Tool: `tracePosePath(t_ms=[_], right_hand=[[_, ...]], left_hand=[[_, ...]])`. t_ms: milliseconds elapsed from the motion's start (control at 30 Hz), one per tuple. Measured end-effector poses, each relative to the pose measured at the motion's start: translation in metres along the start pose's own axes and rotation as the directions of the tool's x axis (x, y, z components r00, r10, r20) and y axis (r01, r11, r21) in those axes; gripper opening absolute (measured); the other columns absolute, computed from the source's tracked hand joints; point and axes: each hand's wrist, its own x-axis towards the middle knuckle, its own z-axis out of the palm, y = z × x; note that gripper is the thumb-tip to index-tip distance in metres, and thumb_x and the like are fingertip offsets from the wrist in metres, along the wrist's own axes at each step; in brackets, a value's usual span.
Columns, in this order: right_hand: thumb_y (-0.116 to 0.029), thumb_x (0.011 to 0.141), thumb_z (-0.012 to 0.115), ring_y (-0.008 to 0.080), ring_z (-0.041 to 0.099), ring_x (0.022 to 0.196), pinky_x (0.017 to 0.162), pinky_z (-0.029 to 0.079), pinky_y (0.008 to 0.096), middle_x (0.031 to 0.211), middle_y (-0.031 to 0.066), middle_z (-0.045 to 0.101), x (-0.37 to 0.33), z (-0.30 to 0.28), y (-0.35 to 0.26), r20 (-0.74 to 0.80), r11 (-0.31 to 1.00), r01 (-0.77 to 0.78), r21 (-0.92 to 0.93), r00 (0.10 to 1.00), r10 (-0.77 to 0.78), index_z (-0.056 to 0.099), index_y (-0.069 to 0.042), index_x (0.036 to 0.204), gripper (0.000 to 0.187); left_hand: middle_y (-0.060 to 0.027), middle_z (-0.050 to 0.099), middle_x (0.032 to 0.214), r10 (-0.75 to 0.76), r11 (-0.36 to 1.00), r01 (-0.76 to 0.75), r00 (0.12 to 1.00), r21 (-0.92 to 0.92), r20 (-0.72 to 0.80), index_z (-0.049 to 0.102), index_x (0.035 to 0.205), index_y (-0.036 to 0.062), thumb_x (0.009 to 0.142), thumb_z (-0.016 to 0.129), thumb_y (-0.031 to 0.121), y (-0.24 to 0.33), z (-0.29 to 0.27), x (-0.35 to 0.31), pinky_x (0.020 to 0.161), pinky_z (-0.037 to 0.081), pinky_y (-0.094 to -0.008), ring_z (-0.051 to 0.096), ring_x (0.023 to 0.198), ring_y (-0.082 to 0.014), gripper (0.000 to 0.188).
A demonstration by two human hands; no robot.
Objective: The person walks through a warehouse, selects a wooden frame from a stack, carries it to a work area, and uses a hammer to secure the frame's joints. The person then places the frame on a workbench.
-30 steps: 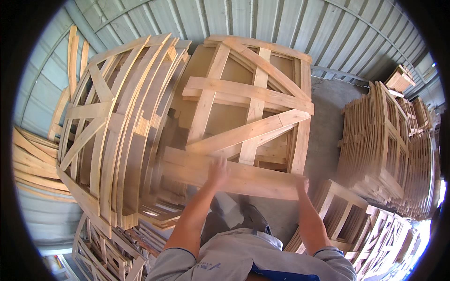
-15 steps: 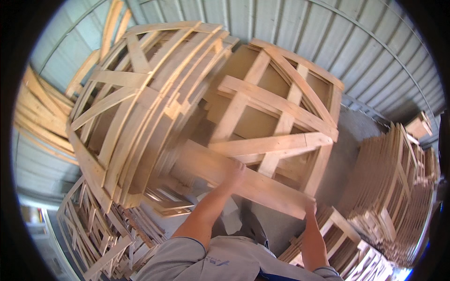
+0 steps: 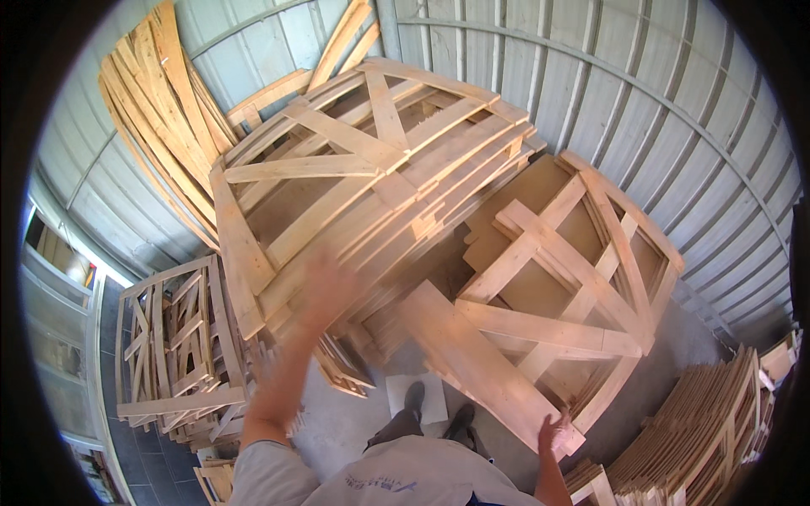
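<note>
Head view shows my right hand [image 3: 553, 432] grasping the lower corner of the wooden frame [image 3: 548, 320], so that this frame stays tilted and does not fall toward my shoes [image 3: 439, 409]. Left of the frame, my left hand [image 3: 325, 291] is raised and blurred; I cannot tell if its fingers are released or clenched. Beyond it, the stack of frames [image 3: 354, 177] leans for support against the metal wall [image 3: 540, 67] behind.
</note>
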Motion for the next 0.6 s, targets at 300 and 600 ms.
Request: tracePosePath(t_ms=[300, 600], right_hand=[[-0.016, 0.08, 0.064, 0.0291, 0.064, 0.093, 0.084, 0.05, 0.0401, 0.105, 0.018, 0.065, -0.018, 0.032, -0.147, 0.148, 0.926, 0.163, 0.341, 0.963, -0.224, 0.061, 0.0, 0.108, 0.033], [-0.023, 0.081, 0.06, 0.0314, 0.066, 0.089, 0.082, 0.051, 0.0398, 0.093, 0.0177, 0.069, -0.075, 0.022, -0.158, 0.28, 0.948, -0.033, 0.317, 0.958, -0.061, 0.066, -0.002, 0.1, 0.029]], left_hand=[[-0.0215, 0.032, 0.148, -0.18, 0.984, 0.172, 0.952, 0.054, 0.246, 0.029, 0.144, -0.0005, 0.074, 0.069, 0.052, -0.15, 0.001, 0.082, 0.112, 0.025, -0.049, 0.028, 0.139, -0.0368, 0.096], [-0.0229, 0.054, 0.129, -0.142, 0.984, 0.169, 0.938, -0.058, 0.317, 0.05, 0.131, 0.0002, 0.069, 0.073, 0.054, -0.175, -0.028, 0.108, 0.1, 0.042, -0.0403, 0.051, 0.121, -0.0353, 0.085]])
